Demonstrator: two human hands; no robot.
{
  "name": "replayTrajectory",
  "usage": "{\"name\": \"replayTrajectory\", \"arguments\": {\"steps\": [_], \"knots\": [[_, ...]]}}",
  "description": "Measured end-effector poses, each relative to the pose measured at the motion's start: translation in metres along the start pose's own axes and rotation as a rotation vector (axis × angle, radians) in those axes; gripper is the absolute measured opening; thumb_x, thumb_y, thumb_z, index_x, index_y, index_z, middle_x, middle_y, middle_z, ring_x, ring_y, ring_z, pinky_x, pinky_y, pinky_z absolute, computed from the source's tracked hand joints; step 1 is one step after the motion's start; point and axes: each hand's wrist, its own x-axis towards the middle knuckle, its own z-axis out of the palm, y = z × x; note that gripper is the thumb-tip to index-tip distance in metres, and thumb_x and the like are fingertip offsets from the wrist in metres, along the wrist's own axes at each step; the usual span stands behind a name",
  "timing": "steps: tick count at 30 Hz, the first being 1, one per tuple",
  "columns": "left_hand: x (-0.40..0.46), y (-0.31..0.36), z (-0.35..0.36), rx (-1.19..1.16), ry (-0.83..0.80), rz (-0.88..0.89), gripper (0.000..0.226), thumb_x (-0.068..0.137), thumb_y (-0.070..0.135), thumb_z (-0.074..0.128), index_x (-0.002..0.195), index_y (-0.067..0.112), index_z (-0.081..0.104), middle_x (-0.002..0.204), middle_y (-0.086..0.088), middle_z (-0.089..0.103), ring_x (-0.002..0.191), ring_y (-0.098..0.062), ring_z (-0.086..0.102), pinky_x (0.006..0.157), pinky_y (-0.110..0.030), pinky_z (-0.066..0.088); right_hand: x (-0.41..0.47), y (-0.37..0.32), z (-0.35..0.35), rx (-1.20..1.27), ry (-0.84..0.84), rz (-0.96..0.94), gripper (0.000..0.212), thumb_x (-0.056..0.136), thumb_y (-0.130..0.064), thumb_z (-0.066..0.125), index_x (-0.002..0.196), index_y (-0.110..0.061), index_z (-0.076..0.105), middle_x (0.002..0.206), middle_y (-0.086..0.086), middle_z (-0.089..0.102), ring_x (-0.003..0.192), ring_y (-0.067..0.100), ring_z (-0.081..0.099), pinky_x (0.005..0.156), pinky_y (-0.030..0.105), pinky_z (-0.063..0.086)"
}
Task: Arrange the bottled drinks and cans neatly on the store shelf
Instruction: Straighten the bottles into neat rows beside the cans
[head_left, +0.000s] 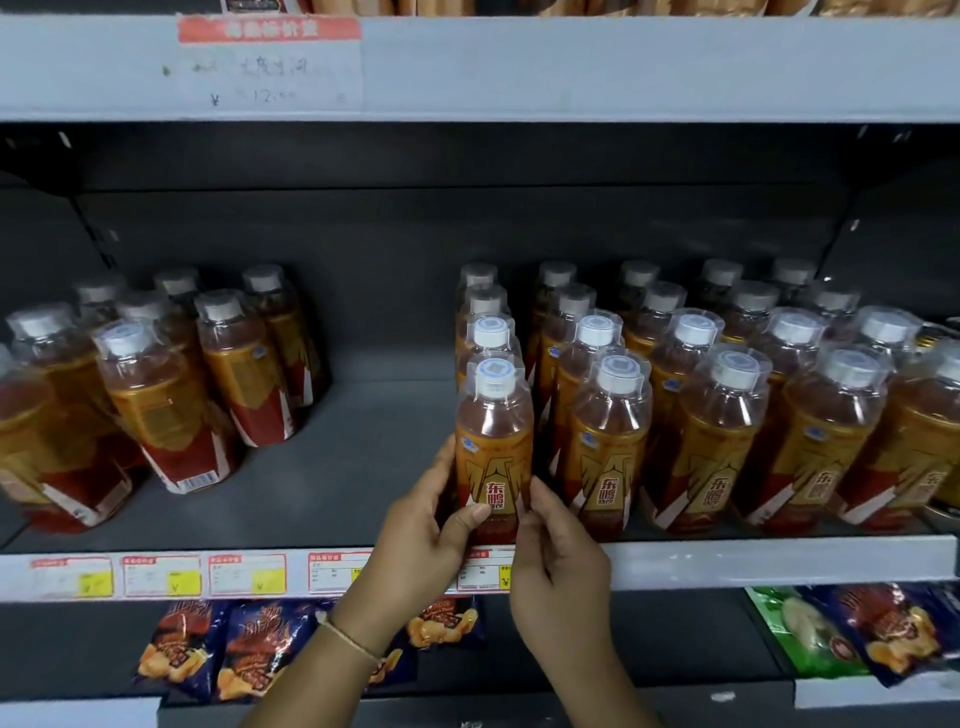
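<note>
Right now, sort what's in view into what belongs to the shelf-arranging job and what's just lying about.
Job:
- front bottle, held by both hands: left, right
- neat rows
- loose cluster
- drinks shelf

Lying about:
- chip bags
- green packet
- price tags

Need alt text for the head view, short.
Both hands, the left hand and right hand, hold an upright orange drink bottle at the front edge of a grey store shelf, heading a row beside neat rows on its right; a looser cluster of bottles stands left.
</note>
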Motion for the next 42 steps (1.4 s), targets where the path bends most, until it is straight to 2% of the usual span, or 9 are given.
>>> {"name": "replayTrajectory", "arguments": {"steps": [6,12,21,26,28,30,34,37,42], "knots": [[0.002,0.003,0.002,0.090,-0.017,0.016,0.072,0.097,0.032,0.057,0.155,0.039,0.014,0.134,0.034,0.051,0.121,0.014,0.048,0.095,-0.002,0.036,0.002,0.001,0.001,-0.072,-0.012,0.006,0.050,0.096,0.000,0.056,0.143,-0.019,0.054,0.125,-0.018,0.059,0.110,-0.023,0.050,0.091,-0.001,0.037],[0.000,0.004,0.004,0.107,0.006,0.021,0.071,0.097,0.034,0.056,0.155,0.038,0.016,0.125,0.046,0.050,0.116,0.016,0.051,0.092,-0.001,0.036,0.001,0.002,0.002,-0.106,-0.026,-0.016,0.051,0.097,0.001,0.054,0.144,-0.017,0.052,0.132,-0.009,0.061,0.118,-0.002,0.056,0.096,0.004,0.039],[-0.002,0.011,0.004,0.148,-0.006,0.024,0.072,0.100,0.031,0.051,0.156,0.036,0.006,0.128,0.015,0.062,0.109,0.004,0.060,0.094,-0.008,0.042,0.001,0.013,0.013,-0.119,0.060,-0.079,0.054,0.092,0.008,0.055,0.142,-0.011,0.054,0.134,0.005,0.063,0.122,0.014,0.058,0.088,-0.006,0.034],[-0.002,0.013,0.002,0.160,0.001,0.037,0.068,0.099,0.037,0.052,0.156,0.032,0.014,0.139,0.009,0.055,0.122,0.001,0.052,0.105,-0.017,0.040,-0.012,0.009,0.016,0.005,0.187,-0.234,0.059,0.089,0.003,0.060,0.126,-0.044,0.053,0.127,-0.004,0.062,0.118,0.014,0.059,0.097,0.014,0.045],[-0.003,0.011,-0.007,0.165,0.009,0.039,0.061,0.099,0.047,0.045,0.154,0.035,0.021,0.147,0.014,0.044,0.126,0.014,0.040,0.105,-0.007,0.031,-0.022,0.004,0.018,0.024,0.285,-0.398,0.051,0.085,-0.006,0.062,0.116,-0.044,0.054,0.115,0.000,0.062,0.109,0.019,0.062,0.094,0.019,0.046],[-0.005,0.008,-0.026,0.160,0.073,0.020,0.060,0.097,0.052,0.035,0.152,0.032,0.024,0.149,0.012,0.039,0.129,0.015,0.034,0.103,-0.001,0.023,-0.031,-0.003,0.027,0.088,0.311,-0.483,0.037,0.086,-0.014,0.062,0.112,-0.039,0.057,0.106,0.003,0.064,0.101,0.024,0.064,0.092,0.021,0.047],[-0.004,-0.003,-0.084,0.183,0.343,0.077,0.047,0.100,0.031,0.039,0.144,0.014,0.044,0.143,-0.004,0.052,0.133,-0.014,0.048,0.113,-0.034,0.037,-0.031,-0.023,0.057,0.120,0.214,-0.564,0.026,0.087,-0.018,0.062,0.113,-0.022,0.061,0.110,0.001,0.063,0.100,0.026,0.065,0.087,0.033,0.052],[-0.003,-0.010,-0.131,0.297,0.564,0.144,0.041,0.098,0.015,0.042,0.136,0.002,0.051,0.135,-0.011,0.057,0.126,-0.023,0.054,0.109,-0.035,0.040,-0.015,-0.039,0.088,0.100,0.057,-0.625,0.025,0.090,-0.014,0.059,0.115,-0.008,0.060,0.109,0.002,0.061,0.099,0.026,0.064,0.083,0.040,0.054],[-0.018,-0.035,-0.186,0.466,0.756,0.208,0.046,0.089,0.007,0.045,0.134,0.000,0.050,0.126,-0.015,0.052,0.120,-0.027,0.049,0.108,-0.034,0.037,0.008,-0.068,0.160,0.072,-0.085,-0.498,0.031,0.092,-0.008,0.061,0.119,-0.023,0.056,0.111,-0.001,0.062,0.106,0.008,0.061,0.092,0.021,0.050]]}}
